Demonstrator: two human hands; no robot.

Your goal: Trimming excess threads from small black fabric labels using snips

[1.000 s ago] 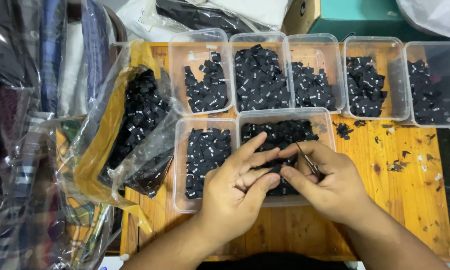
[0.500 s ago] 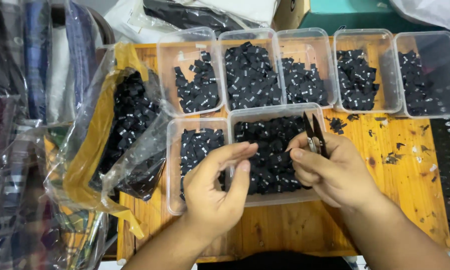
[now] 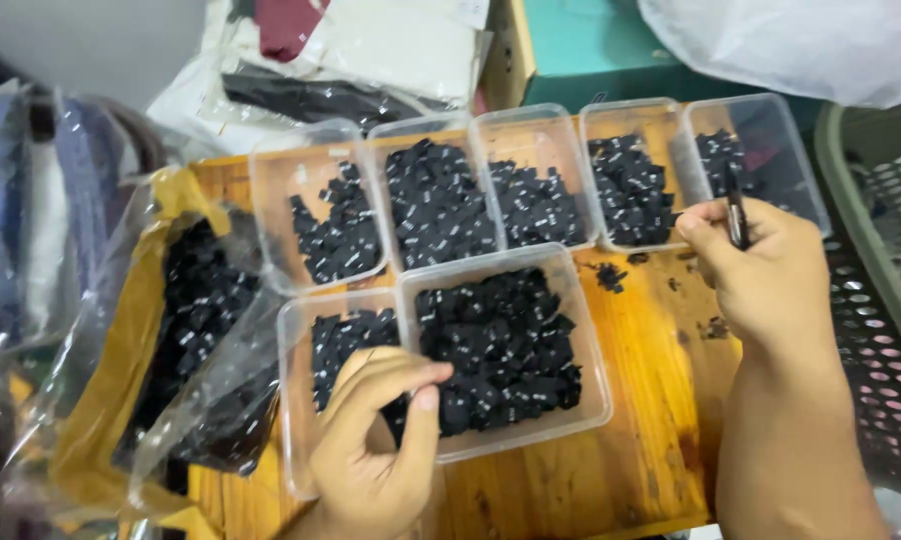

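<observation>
My left hand (image 3: 376,445) hovers over the two near clear tubs, thumb and fingertips pinched together above the large tub (image 3: 599,400) of small black pieces (image 3: 501,345). Whether a piece sits between the fingers is hidden. My right hand (image 3: 771,275) is raised at the right, next to the back row's right-hand tubs, and grips a slim dark tool (image 3: 736,212) that points upward. A smaller tub (image 3: 289,400) with the same black pieces lies partly under my left hand.
Several clear tubs (image 3: 271,215) of black pieces line the back of the wooden table (image 3: 656,430). An open plastic bag (image 3: 196,340) of pieces slumps at the left. A grey mesh basket (image 3: 876,300) stands on the right, a teal box (image 3: 611,50) and bagged fabric behind.
My hands have come apart. The right hand has carried the tool up and to the right, towards the back tubs. The left hand stayed over the near tubs and pinched its fingers.
</observation>
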